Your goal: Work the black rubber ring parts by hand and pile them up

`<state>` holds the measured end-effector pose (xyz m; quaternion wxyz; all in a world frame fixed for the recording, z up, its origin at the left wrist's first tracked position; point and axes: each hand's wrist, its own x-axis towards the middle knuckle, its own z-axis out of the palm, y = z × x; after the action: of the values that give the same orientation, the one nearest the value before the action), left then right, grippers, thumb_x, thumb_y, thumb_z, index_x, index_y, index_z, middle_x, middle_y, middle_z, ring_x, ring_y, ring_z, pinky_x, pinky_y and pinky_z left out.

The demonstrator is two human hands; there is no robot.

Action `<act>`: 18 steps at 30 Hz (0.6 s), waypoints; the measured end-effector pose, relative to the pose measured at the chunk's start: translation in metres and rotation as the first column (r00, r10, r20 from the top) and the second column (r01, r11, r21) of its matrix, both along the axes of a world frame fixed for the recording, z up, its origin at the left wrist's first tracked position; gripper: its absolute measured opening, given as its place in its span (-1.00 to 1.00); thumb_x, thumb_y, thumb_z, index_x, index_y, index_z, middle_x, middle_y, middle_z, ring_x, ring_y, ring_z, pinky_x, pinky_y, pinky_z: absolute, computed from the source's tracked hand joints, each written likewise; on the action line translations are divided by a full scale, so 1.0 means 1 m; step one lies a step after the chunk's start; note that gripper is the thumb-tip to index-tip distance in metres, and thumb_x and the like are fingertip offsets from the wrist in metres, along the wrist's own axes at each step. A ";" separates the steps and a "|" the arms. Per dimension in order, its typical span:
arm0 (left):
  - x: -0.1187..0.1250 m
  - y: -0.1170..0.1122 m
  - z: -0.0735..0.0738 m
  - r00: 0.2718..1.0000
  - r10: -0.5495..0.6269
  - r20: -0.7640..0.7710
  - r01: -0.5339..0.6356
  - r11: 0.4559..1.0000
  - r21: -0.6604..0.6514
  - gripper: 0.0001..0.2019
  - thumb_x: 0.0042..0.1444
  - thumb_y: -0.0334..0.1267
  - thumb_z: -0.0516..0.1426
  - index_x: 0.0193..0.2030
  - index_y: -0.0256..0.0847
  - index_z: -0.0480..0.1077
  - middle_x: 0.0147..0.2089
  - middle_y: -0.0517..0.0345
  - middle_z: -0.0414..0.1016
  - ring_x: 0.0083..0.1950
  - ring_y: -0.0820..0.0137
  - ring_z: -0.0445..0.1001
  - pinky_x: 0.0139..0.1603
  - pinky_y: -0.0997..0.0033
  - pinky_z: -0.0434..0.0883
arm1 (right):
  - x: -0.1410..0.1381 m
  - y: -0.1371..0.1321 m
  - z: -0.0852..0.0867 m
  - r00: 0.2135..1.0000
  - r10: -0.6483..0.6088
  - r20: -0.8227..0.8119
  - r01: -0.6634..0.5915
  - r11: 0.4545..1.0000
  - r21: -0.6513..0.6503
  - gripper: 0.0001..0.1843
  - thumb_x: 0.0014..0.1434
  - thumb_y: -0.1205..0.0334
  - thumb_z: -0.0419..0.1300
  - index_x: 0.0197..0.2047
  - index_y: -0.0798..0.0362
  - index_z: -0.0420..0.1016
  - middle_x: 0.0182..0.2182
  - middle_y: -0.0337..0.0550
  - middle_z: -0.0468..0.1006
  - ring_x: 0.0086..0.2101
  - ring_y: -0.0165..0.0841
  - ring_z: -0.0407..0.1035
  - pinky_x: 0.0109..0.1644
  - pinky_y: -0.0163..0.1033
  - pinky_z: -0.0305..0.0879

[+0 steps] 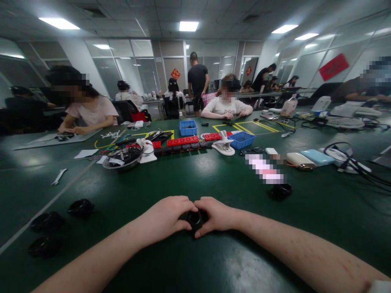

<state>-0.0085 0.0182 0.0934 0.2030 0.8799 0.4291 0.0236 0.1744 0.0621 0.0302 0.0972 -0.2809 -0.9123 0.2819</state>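
Near the front middle of the green table, both hands close round a small black ring-shaped part with a hole facing up. My left hand grips it from the left, thumb at the near side. From the right, my right hand holds it too, its fingertips almost meeting the left ones. Fingers hide part of its outer edge, and its exact kind cannot be made out. A similar black ring-shaped piece lies to the right. Off to the left sit three more dark round pieces, one of them a black ring.
Across the table stand a metal bowl of black cables, a row of red and black blocks, a white clip stand and blue bins. A wrench lies left. Several people sit beyond.
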 end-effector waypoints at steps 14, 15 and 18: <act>0.007 -0.013 -0.002 1.000 -0.012 0.016 0.010 0.992 0.129 -0.53 -0.05 -0.20 0.27 0.03 -0.12 0.31 0.04 0.11 0.37 0.03 0.23 0.33 0.04 0.23 0.27 | -0.004 -0.011 -0.005 1.000 -0.002 -0.021 0.005 0.987 0.159 -0.29 -0.21 -0.15 0.33 -0.03 0.06 0.38 -0.19 -0.08 0.49 -0.24 -0.22 0.34 -0.17 -0.19 0.18; 0.006 -0.013 -0.001 0.998 -0.046 0.032 0.042 0.992 0.117 -0.52 -0.05 -0.21 0.27 0.05 -0.09 0.30 0.07 0.11 0.36 0.06 0.23 0.32 0.07 0.23 0.25 | -0.004 -0.010 -0.005 1.000 0.003 -0.020 0.000 0.986 0.165 -0.30 -0.20 -0.15 0.32 -0.03 0.05 0.38 -0.18 -0.08 0.49 -0.24 -0.21 0.34 -0.17 -0.18 0.18; 0.002 -0.013 0.004 0.996 -0.082 0.032 0.080 0.994 0.071 -0.54 0.00 -0.24 0.23 0.08 -0.09 0.30 0.11 0.10 0.35 0.10 0.24 0.31 0.11 0.25 0.23 | -0.004 -0.010 -0.006 1.000 0.014 -0.012 -0.012 0.985 0.175 -0.29 -0.18 -0.18 0.30 -0.01 0.04 0.39 -0.18 -0.08 0.49 -0.25 -0.21 0.33 -0.17 -0.17 0.17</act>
<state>-0.0068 0.0051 0.0976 0.1804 0.9025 0.3885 0.0455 0.1706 0.0522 0.0239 0.1257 -0.2635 -0.9346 0.2032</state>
